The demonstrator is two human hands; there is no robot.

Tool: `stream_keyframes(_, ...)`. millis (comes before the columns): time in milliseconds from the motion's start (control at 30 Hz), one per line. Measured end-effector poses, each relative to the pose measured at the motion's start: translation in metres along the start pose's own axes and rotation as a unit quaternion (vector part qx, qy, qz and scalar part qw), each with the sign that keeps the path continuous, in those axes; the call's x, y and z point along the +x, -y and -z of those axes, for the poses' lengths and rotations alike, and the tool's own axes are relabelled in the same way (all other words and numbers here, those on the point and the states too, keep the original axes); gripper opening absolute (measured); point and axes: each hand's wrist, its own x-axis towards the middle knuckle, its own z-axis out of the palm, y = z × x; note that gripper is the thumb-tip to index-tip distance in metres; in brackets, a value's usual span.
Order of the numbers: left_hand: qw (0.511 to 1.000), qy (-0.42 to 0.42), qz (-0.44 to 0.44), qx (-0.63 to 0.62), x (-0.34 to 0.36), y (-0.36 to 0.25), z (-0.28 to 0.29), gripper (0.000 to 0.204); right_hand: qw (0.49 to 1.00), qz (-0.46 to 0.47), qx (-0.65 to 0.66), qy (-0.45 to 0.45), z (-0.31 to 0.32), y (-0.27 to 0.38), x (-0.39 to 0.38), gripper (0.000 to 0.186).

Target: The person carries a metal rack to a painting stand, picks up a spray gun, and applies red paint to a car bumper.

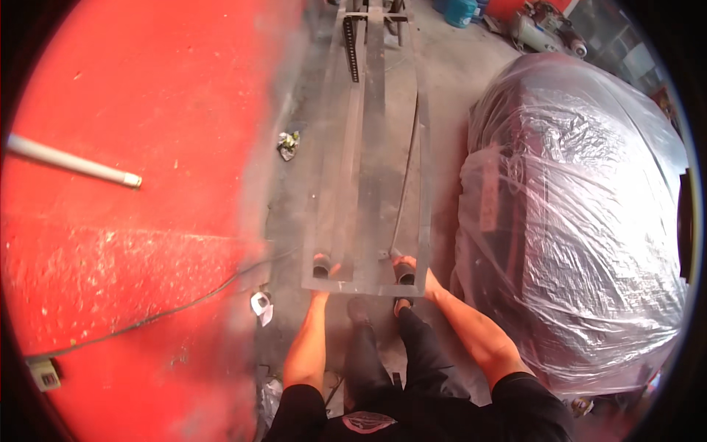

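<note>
A long grey metal frame (pixel 367 287) stretches away from me down the middle, with lengthwise bars between its sides. At its near left corner, my left hand (pixel 322 286) is closed around the frame, mostly hidden by it. My right hand (pixel 427 281) grips the near right corner, its fingers partly covered by the metal. A dark round part (pixel 322 267) sits by the left hand and another dark round part (pixel 404 275) by the right; I cannot tell what they are. Toward the far end a black perforated strip (pixel 350 50) lies across the bars.
A red wall (pixel 147 280) runs along the left, with a pale pipe (pixel 74 162) and a cable (pixel 199 300). To the right stands a large bulk under clear plastic sheeting (pixel 574 199). Blue jugs (pixel 460 12) and machinery (pixel 541 31) are far right. Litter (pixel 289 145) lies left.
</note>
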Motion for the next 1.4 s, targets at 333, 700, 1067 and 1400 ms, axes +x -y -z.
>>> stream_keyframes(333,0.989,0.007,0.001,0.145,0.048,0.022,-0.058,0.068,0.999,0.037,-0.008,0.035,0.070,-0.025,0.057,0.060)
stream_keyframes(700,0.958,0.042,-0.133,0.250,0.064,0.076,-0.064,0.069,0.984,-0.095,0.149,0.005,0.099,-0.023,0.055,0.027)
stream_keyframes(1067,0.938,-0.070,0.259,0.220,-0.038,-0.003,-0.104,0.076,0.972,0.041,-0.231,0.000,0.114,-0.057,0.042,0.063)
stream_keyframes(1400,0.929,-0.126,0.277,-0.211,-0.090,-0.142,-0.209,0.106,0.967,-0.164,0.181,-0.070,0.091,0.090,-0.003,0.075)
